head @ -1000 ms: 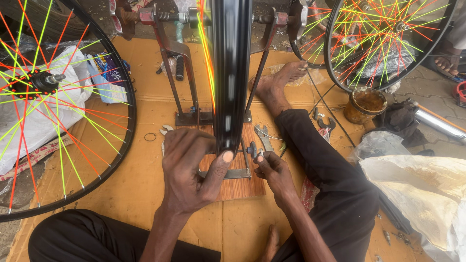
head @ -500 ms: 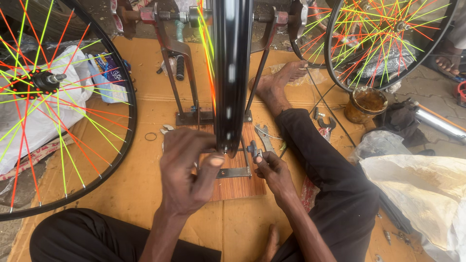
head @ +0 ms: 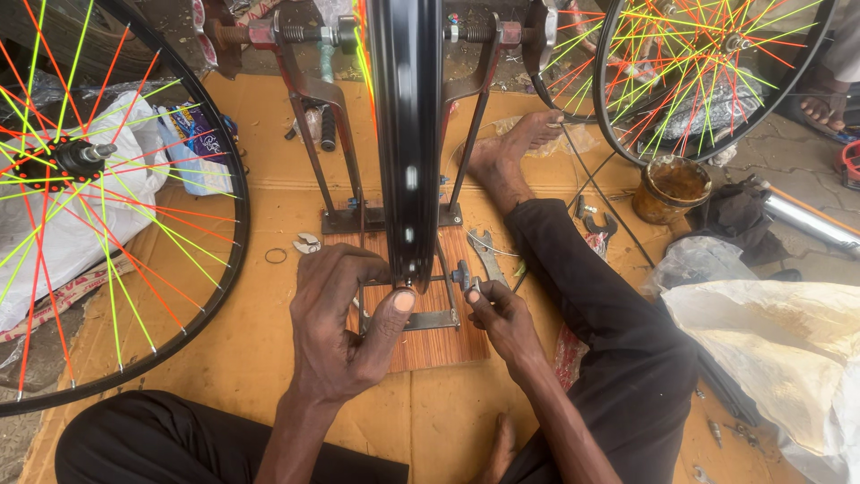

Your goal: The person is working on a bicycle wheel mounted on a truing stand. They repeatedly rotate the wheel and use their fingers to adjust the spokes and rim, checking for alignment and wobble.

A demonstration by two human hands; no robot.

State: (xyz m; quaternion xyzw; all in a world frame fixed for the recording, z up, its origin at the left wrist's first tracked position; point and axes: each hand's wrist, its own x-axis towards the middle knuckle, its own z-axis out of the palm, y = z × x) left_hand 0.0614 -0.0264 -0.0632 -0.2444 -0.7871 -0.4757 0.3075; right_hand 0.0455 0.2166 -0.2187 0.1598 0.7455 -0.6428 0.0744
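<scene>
Left hand (head: 345, 327) fingers curled together against the bottom of the black wheel rim (head: 408, 134), thumb pressed up at its lower edge; right hand (head: 502, 318) fingers pinched shut on the small dark knob (head: 462, 274) just beside the rim. The rim stands upright in a metal truing stand (head: 336, 116) on a striped wooden base (head: 430, 332), which sits on cardboard sheet (head: 260, 358) on the floor, between the person's legs in black trousers. Outward: spanner (head: 484, 253) near the right hand, spoked wheel (head: 98, 206) at left, second spoked wheel (head: 717, 63) upper right, brown grease tin (head: 667, 188), white plastic bags (head: 788, 350) at right.
</scene>
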